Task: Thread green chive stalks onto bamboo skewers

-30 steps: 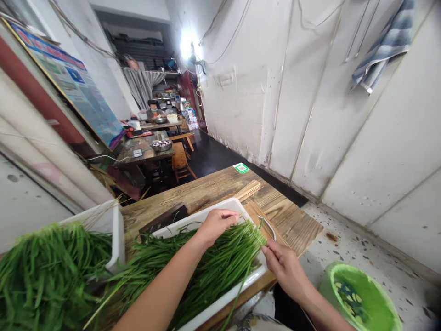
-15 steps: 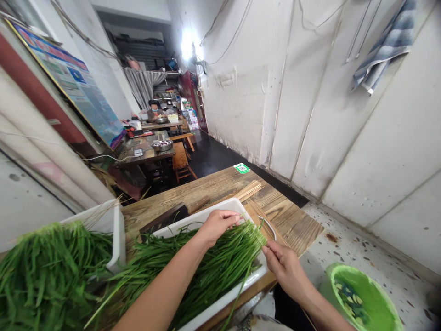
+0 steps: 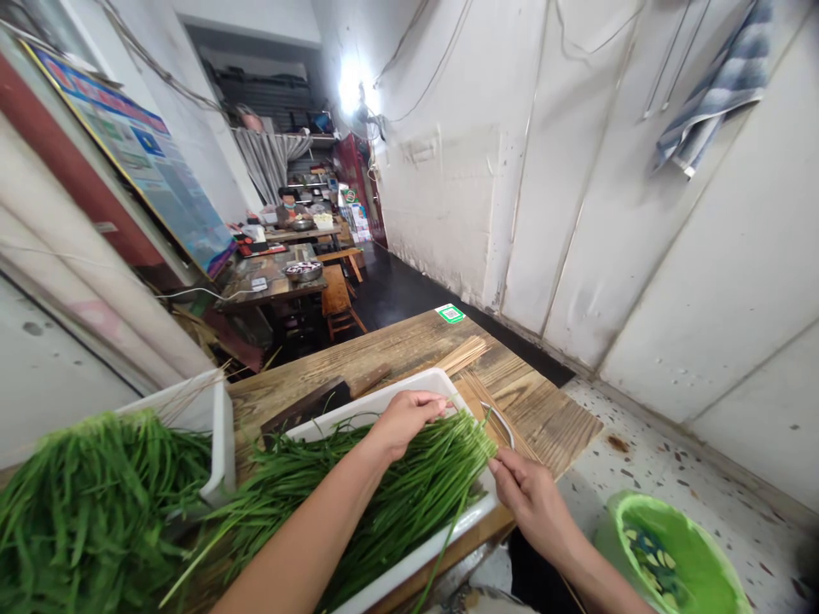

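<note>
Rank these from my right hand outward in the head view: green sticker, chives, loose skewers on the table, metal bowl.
1. chives, touching the right hand, in the tray.
2. skewers, on the table beyond the tray.
3. green sticker, at the table's far edge.
4. metal bowl, on the next table back.

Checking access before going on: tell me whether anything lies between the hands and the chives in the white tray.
Nothing visible does. The left hand rests directly on the chives in the white tray; the right hand touches their ends at its right edge.

Bare forearms (image 3: pixel 320 529); ungloved hands (image 3: pixel 534 503)
</note>
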The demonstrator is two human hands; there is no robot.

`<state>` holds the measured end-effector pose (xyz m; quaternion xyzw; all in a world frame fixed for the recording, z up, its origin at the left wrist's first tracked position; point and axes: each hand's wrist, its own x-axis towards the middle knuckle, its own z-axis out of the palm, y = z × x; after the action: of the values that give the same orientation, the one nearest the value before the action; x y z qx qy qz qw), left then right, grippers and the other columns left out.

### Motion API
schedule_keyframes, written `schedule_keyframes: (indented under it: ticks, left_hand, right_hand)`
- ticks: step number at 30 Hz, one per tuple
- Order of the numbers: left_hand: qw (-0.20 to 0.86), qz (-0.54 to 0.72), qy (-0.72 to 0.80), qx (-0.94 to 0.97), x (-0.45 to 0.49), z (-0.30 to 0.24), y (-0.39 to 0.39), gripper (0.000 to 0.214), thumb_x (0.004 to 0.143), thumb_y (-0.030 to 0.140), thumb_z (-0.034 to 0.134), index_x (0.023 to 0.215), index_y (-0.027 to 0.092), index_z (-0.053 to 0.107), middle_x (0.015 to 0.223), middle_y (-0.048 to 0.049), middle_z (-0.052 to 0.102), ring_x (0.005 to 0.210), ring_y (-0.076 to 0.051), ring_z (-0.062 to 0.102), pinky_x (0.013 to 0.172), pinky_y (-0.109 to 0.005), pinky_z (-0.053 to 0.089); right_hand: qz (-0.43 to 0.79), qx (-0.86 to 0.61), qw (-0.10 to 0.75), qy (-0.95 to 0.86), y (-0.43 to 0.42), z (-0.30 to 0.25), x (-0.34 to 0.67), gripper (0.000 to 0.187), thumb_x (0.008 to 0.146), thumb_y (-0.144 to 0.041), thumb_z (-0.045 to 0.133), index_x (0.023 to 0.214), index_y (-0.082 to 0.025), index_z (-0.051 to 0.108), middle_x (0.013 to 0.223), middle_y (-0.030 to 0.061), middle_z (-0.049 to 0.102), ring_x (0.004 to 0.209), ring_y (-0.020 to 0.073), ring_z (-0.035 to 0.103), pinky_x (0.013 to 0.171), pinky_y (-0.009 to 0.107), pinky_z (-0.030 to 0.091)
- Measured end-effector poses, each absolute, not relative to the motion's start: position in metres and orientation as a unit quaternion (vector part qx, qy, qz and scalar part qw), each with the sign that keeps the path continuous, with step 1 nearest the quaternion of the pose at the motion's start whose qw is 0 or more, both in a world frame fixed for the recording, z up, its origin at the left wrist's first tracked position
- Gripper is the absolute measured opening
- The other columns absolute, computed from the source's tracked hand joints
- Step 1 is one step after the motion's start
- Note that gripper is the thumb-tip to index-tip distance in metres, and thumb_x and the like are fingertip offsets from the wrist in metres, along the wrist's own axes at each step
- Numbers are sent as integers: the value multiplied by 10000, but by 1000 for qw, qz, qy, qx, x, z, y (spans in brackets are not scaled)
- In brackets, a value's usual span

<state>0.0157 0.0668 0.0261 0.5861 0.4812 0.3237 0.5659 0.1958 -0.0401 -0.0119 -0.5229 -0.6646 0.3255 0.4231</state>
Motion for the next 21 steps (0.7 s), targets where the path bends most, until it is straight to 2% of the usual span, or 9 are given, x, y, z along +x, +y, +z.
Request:
schedule_keyframes:
  ticks: [21]
  left_hand:
    - [573, 322, 487, 575, 17, 29, 64, 229, 640, 351, 649, 655, 127, 699, 643, -17, 612, 564, -100, 414, 605, -251, 330]
  right_hand:
    - [331, -523, 424, -661, -41, -9, 194, 325, 919, -348, 387, 627, -206, 365, 582, -46, 297, 521, 117, 340, 480, 215, 295]
